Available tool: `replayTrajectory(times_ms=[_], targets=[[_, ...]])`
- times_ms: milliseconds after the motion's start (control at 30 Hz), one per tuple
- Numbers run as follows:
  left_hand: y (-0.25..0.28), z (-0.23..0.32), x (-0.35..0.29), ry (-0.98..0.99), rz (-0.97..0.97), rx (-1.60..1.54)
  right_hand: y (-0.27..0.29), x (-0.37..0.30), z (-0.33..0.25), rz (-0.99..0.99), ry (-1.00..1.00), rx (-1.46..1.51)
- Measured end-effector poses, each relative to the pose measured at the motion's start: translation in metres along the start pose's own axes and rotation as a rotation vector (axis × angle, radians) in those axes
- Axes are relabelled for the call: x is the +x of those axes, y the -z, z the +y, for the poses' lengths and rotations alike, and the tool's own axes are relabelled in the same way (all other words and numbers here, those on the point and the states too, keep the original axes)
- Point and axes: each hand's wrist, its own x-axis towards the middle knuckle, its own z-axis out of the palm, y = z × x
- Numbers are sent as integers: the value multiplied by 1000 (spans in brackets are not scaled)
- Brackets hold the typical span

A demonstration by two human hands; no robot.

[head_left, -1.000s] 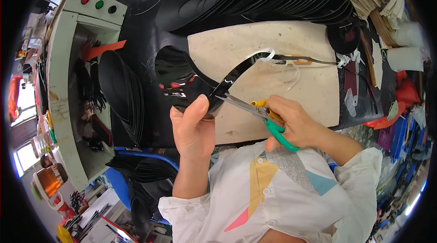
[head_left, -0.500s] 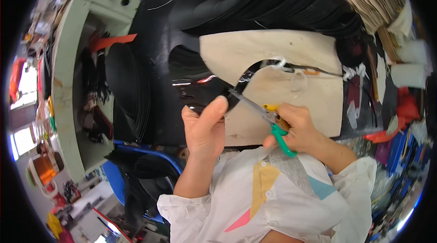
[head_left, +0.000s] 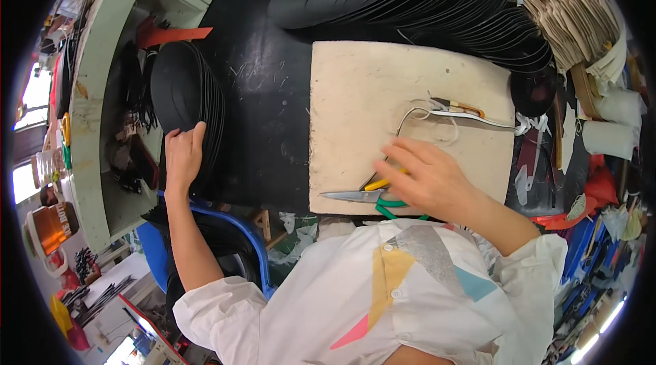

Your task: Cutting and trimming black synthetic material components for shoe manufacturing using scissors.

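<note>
My left hand (head_left: 184, 158) is at the near side of a stack of black oval pieces (head_left: 176, 91), its fingers curled on the top piece. Over the near part of a beige board (head_left: 348, 112), my right hand (head_left: 430, 177) hovers with fingers stretched out, slightly blurred. Beneath it lie green-handled scissors (head_left: 350, 195), blades pointing left, the handles partly hidden. A tool with a yellow handle (head_left: 387, 180) lies against them, partly covered by my fingers. A thin black-and-white strip (head_left: 454, 114) runs in from the board's right edge and curves toward the scissors.
An orange-handled cutter (head_left: 461, 104) lies beside the strip. A long fanned row of black oval pieces (head_left: 437, 9) lies at the back, with stacked beige sheets (head_left: 567, 6) to its right. A pale metal cabinet (head_left: 102, 112) stands left; a blue chair (head_left: 256, 242) is below the table edge.
My left hand has carried a glossy black piece left to the stack. My right hand has let go of the scissors, which now lie on the board. The view has shifted slightly.
</note>
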Motion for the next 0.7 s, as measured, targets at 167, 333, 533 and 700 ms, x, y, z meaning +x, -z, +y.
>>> replayTrajectory(times_ms=[167, 333, 533, 700], targets=[[26, 79, 47, -194, 561, -54, -33, 3, 27, -32, 197, 209], [27, 224, 149, -314, 340, -761, -31, 6, 30, 151, 190, 292], [-18, 290, 230, 38, -88, -968, 25, 26, 11, 304, 131, 317], [3, 273, 178, -93, 261, -1384, 57, 17, 35, 497, -138, 415]])
